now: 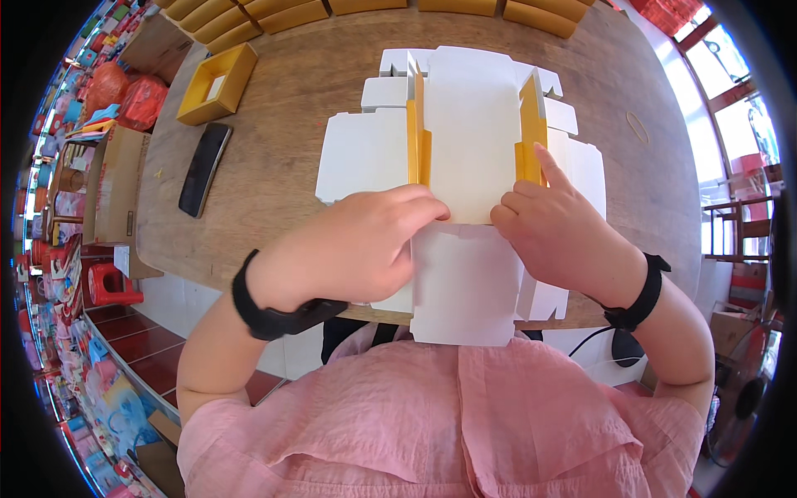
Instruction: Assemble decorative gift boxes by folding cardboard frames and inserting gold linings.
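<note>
A white-faced cardboard box blank [473, 124] lies before me, on top of other flat white blanks [365, 153]. Its left side flap [422, 149] and right side flap [530, 137] stand up, showing yellow outer faces. The near panel [465, 286] hangs past the table edge toward my shirt. My left hand [357, 236] is closed at the left end of the near crease, with bent fingers pressing there. At the crease's right end my right hand [552, 220] has its thumb and curled fingers on the card, while its index finger stretches along the right flap.
Left of the blanks lie a dark phone [204, 170] and an open yellow box [217, 83]. Several yellow boxes [290, 15] line the wooden table's [282, 100] far edge. A rubber band [638, 129] rests at right. A red stool [113, 284] stands on the floor at left.
</note>
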A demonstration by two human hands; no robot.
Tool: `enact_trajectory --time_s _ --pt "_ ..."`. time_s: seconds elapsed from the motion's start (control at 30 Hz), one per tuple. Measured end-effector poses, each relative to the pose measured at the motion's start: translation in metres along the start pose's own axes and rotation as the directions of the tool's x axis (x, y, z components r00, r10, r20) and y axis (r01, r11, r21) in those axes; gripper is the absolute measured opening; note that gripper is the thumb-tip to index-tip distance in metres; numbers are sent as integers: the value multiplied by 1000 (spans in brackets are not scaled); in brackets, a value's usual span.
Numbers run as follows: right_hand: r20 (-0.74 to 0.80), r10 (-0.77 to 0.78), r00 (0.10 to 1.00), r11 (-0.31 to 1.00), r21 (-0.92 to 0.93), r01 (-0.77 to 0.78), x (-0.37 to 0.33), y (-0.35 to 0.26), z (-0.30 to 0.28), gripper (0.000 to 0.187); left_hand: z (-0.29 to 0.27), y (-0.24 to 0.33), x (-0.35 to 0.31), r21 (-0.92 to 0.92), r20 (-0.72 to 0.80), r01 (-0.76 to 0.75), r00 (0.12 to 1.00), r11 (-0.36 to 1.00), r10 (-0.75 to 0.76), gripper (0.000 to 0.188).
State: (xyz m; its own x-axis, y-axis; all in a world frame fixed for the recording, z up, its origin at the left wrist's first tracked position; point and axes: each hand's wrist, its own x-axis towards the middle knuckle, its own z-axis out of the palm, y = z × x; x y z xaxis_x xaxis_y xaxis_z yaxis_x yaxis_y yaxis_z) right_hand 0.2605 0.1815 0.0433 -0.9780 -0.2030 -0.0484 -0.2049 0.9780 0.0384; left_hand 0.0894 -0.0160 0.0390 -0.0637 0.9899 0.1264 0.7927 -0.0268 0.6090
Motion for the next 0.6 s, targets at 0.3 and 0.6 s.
enact_trajectory --time_s 0.3,0.6 --pt "-16 79 997 847 528 -59 -11 16 -6 17 11 -1 13 65 15 84 996 994 -85 13" --pt "-128 102 987 978 195 -76 -23 8 -2 18 2 8 15 152 18 49 998 987 -52 9"
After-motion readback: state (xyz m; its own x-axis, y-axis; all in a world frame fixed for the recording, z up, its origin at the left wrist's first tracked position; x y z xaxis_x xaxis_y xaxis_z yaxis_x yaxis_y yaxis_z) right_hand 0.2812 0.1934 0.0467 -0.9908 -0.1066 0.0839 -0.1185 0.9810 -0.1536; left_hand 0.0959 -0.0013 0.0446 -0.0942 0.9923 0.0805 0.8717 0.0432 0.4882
